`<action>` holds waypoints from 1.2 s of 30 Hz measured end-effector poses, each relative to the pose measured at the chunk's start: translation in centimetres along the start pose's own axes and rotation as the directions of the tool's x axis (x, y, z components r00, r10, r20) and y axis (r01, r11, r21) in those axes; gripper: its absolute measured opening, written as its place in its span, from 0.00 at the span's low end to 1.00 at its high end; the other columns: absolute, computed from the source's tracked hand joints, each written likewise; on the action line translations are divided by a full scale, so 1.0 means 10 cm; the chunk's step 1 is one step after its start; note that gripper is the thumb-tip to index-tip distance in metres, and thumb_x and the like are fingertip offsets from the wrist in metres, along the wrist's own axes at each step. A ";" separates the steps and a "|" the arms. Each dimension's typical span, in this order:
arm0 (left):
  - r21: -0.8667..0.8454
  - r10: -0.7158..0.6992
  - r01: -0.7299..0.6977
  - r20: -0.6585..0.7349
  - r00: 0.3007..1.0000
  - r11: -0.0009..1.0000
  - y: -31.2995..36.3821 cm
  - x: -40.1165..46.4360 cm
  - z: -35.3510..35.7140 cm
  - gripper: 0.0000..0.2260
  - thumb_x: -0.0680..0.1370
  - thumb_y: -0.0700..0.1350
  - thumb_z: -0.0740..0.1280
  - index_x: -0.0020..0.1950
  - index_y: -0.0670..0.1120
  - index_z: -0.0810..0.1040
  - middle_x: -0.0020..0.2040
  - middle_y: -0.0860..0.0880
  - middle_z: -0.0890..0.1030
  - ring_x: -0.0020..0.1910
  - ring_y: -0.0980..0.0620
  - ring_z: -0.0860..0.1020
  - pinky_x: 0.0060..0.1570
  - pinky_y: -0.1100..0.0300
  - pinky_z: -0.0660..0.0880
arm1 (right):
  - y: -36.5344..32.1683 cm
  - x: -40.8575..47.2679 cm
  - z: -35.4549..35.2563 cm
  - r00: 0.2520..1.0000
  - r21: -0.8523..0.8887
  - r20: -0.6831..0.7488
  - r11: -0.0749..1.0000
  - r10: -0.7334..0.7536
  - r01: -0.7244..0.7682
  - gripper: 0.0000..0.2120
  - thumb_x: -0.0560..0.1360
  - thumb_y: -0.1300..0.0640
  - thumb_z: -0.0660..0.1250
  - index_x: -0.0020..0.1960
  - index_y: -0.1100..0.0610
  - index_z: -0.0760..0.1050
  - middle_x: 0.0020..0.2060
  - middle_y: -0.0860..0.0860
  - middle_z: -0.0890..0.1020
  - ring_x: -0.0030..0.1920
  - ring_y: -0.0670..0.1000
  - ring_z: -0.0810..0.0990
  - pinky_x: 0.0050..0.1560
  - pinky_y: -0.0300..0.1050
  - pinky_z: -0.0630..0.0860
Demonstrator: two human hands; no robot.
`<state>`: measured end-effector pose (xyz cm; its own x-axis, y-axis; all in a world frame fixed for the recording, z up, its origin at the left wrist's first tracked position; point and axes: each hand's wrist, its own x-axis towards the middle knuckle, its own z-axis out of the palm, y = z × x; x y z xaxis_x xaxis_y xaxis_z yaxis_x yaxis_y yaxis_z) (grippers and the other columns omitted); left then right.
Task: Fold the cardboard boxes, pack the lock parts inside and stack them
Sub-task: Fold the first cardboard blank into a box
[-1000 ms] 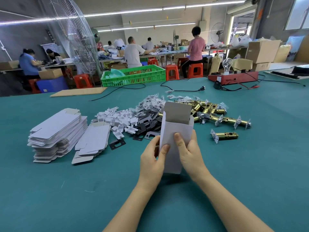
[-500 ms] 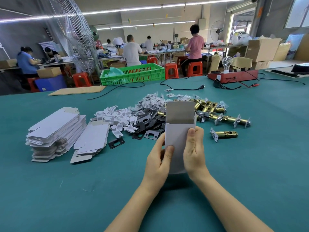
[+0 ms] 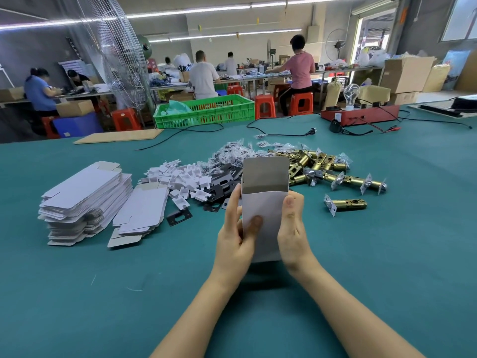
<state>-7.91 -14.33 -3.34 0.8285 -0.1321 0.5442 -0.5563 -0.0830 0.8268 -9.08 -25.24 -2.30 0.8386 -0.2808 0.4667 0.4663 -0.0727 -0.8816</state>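
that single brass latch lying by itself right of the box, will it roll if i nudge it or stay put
The lone brass latch has a round barrel, so it could roll a little. Its flat silver faceplate at the left end sticks out past the barrel and would probably stop it soon. It looks like solid metal, likely heavy for its size, and the green table cover looks cloth-like, which should damp sliding.

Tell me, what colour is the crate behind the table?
Bright green, with a slotted wall, the crate shows best in the head view.
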 end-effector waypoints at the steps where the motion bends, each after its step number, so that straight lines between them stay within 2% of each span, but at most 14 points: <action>1: 0.002 -0.002 0.002 0.008 1.000 1.000 0.01 0.00 -0.01 0.31 0.77 0.47 0.64 0.65 0.81 0.56 0.47 0.48 0.76 0.54 0.41 0.79 0.66 0.40 0.70 | -0.01 0.00 0.00 1.000 0.001 0.015 1.000 0.003 -0.003 0.15 0.79 0.43 0.45 0.50 0.53 0.62 0.44 0.50 0.72 0.42 0.43 0.70 0.45 0.34 0.72; 4: 0.021 0.037 -0.038 0.046 0.998 0.999 0.05 0.00 -0.03 0.33 0.78 0.45 0.63 0.66 0.82 0.55 0.49 0.60 0.78 0.42 0.44 0.76 0.67 0.37 0.68 | -0.02 0.01 -0.01 1.000 -0.004 0.027 1.000 0.013 -0.013 0.14 0.78 0.42 0.45 0.49 0.51 0.61 0.44 0.48 0.72 0.41 0.42 0.70 0.44 0.32 0.71; 6: 0.001 0.048 -0.048 0.065 0.997 0.999 0.07 0.01 -0.03 0.34 0.78 0.44 0.62 0.67 0.81 0.55 0.58 0.56 0.79 0.39 0.44 0.73 0.67 0.36 0.68 | -0.04 0.02 -0.02 0.999 -0.005 0.031 1.000 0.017 -0.017 0.13 0.78 0.42 0.45 0.50 0.51 0.61 0.45 0.51 0.72 0.42 0.43 0.70 0.44 0.32 0.70; 8: -0.041 0.036 -0.033 0.076 0.996 0.999 0.09 0.01 -0.04 0.33 0.78 0.43 0.62 0.66 0.81 0.57 0.51 0.53 0.79 0.42 0.44 0.74 0.66 0.41 0.71 | -0.05 0.02 -0.03 0.998 0.025 0.054 0.999 0.024 -0.025 0.14 0.78 0.41 0.46 0.52 0.49 0.62 0.50 0.53 0.74 0.46 0.45 0.73 0.47 0.33 0.72; 10: -0.078 0.023 -0.017 0.085 0.996 0.997 0.09 0.02 -0.06 0.32 0.78 0.44 0.63 0.65 0.81 0.59 0.49 0.59 0.79 0.47 0.42 0.76 0.61 0.44 0.73 | -0.07 0.01 -0.02 0.998 0.061 0.061 0.998 0.030 -0.033 0.13 0.78 0.42 0.47 0.54 0.47 0.63 0.54 0.53 0.75 0.49 0.45 0.76 0.48 0.34 0.74; 13: -0.088 0.029 -0.022 0.081 0.996 0.996 0.11 0.03 -0.07 0.29 0.78 0.44 0.62 0.64 0.79 0.62 0.67 0.60 0.74 0.55 0.34 0.76 0.61 0.41 0.73 | -0.10 -0.01 -0.01 0.996 0.082 0.055 0.994 0.068 -0.072 0.12 0.78 0.42 0.48 0.54 0.46 0.64 0.57 0.59 0.76 0.56 0.58 0.76 0.57 0.51 0.76; 15: -0.077 0.074 -0.070 0.050 0.996 0.995 0.14 0.03 -0.06 0.25 0.79 0.45 0.62 0.63 0.77 0.64 0.68 0.62 0.71 0.55 0.37 0.75 0.58 0.45 0.74 | -0.13 -0.02 -0.01 0.995 0.084 0.051 0.992 0.089 -0.093 0.12 0.78 0.42 0.49 0.55 0.46 0.65 0.58 0.59 0.76 0.57 0.63 0.75 0.59 0.60 0.74; 19: -0.110 0.064 -0.062 0.017 0.998 0.992 0.17 0.03 -0.03 0.17 0.80 0.49 0.62 0.59 0.72 0.68 0.63 0.56 0.75 0.61 0.40 0.74 0.63 0.39 0.72 | -0.16 0.00 -0.02 0.992 0.144 0.024 0.982 0.123 -0.125 0.10 0.77 0.43 0.51 0.53 0.42 0.68 0.55 0.56 0.78 0.52 0.54 0.78 0.55 0.55 0.75; 22: -0.110 0.061 -0.059 0.013 0.998 0.992 0.18 0.04 -0.05 0.19 0.79 0.45 0.62 0.58 0.72 0.70 0.61 0.57 0.77 0.53 0.51 0.78 0.55 0.52 0.77 | -0.20 0.01 -0.02 0.984 0.229 0.047 0.957 0.170 -0.177 0.08 0.76 0.44 0.53 0.49 0.39 0.70 0.57 0.62 0.76 0.52 0.58 0.75 0.57 0.64 0.73; 25: -0.125 0.042 -0.039 0.024 0.999 0.991 0.19 0.04 -0.07 0.18 0.79 0.45 0.62 0.56 0.72 0.70 0.59 0.47 0.77 0.46 0.55 0.78 0.46 0.59 0.77 | -0.27 0.03 -0.03 0.978 0.268 0.064 0.941 0.199 -0.209 0.10 0.75 0.43 0.55 0.51 0.46 0.70 0.58 0.68 0.72 0.52 0.63 0.73 0.58 0.71 0.68; 29: -0.114 0.074 -0.066 0.067 0.995 0.991 0.22 0.02 -0.03 0.18 0.79 0.44 0.63 0.58 0.69 0.70 0.56 0.47 0.78 0.47 0.41 0.78 0.46 0.44 0.77 | -0.32 0.09 -0.10 0.967 0.260 0.059 0.931 0.248 -0.255 0.29 0.76 0.38 0.56 0.61 0.63 0.63 0.54 0.70 0.73 0.52 0.67 0.73 0.58 0.68 0.70; 31: -0.104 0.087 -0.080 0.068 0.994 0.991 0.24 0.01 -0.02 0.19 0.79 0.43 0.63 0.58 0.69 0.70 0.57 0.47 0.77 0.47 0.40 0.77 0.46 0.43 0.76 | -0.33 0.10 -0.13 0.969 0.293 0.054 0.923 0.242 -0.247 0.29 0.77 0.40 0.55 0.62 0.65 0.63 0.53 0.67 0.76 0.51 0.62 0.74 0.54 0.63 0.72; 34: -0.114 0.079 -0.074 0.045 0.996 0.991 0.24 0.02 -0.03 0.20 0.79 0.43 0.63 0.57 0.71 0.70 0.57 0.47 0.77 0.47 0.42 0.77 0.48 0.44 0.76 | -0.32 0.09 -0.11 0.974 0.279 0.057 0.933 0.219 -0.226 0.24 0.77 0.42 0.56 0.57 0.64 0.64 0.54 0.69 0.73 0.52 0.64 0.72 0.61 0.71 0.66; 36: -0.139 0.060 -0.055 0.033 0.998 0.989 0.25 0.02 -0.03 0.19 0.78 0.44 0.63 0.56 0.70 0.71 0.57 0.49 0.78 0.47 0.48 0.78 0.49 0.51 0.77 | -0.32 0.08 -0.10 0.974 0.264 0.050 0.937 0.221 -0.227 0.22 0.76 0.41 0.57 0.54 0.61 0.65 0.55 0.70 0.72 0.54 0.68 0.70 0.64 0.72 0.61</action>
<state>-9.09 -14.27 -1.15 0.7908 -0.1697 0.5881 -0.5868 0.0629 0.8073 -10.16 -26.18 0.82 0.9341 -0.2415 0.2631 0.3216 0.2486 -0.9137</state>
